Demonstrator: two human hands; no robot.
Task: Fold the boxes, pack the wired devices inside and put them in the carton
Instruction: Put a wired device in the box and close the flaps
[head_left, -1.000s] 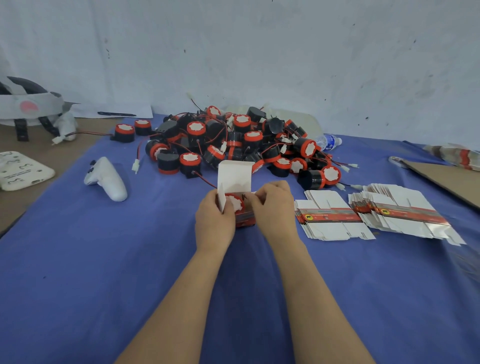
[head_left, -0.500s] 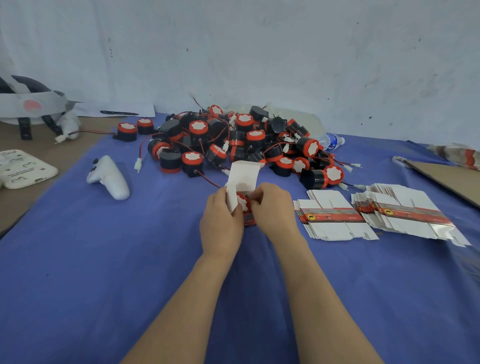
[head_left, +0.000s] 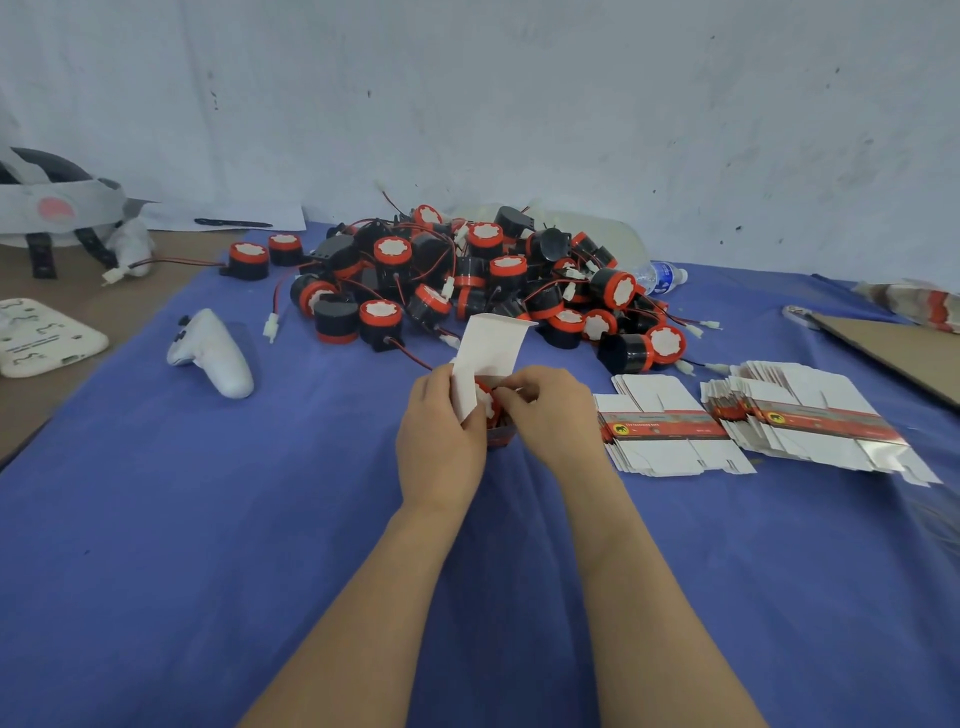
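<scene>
The likeliest trouble here is the lid closing on something that is not fully down. The red-and-white top of the wired device (head_left: 487, 399) shows at the mouth of the box (head_left: 491, 345), so it appears to sit high, and a flap pressed over it could crease or spring back. A loose wire or its plug could also be trapped under a flap, though the wire of this device is hidden behind the hands. The box is light card and stands on soft blue cloth over the bench (head_left: 208, 519), so a push from one side alone might tip it or buckle a wall. The box is upright near the middle of the bench. The pile of loose devices (head_left: 467, 280) lies at its twelve o'clock and the stacks of flat boxes (head_left: 670, 431) at its three o'clock. The left hand (head_left: 441, 436) is at the box's nine o'clock, its fingers (head_left: 470, 418) curled against the near-left wall and gripping it. The right hand (head_left: 550, 415) is at three o'clock, its fingers (head_left: 511, 396) pinched together on a small white piece at the mouth, apparently a side flap. The tall white lid flap stands open above both hands, leaning toward one o'clock, and the device sits between the two sets of fingers, just beside the right fingertips.
</scene>
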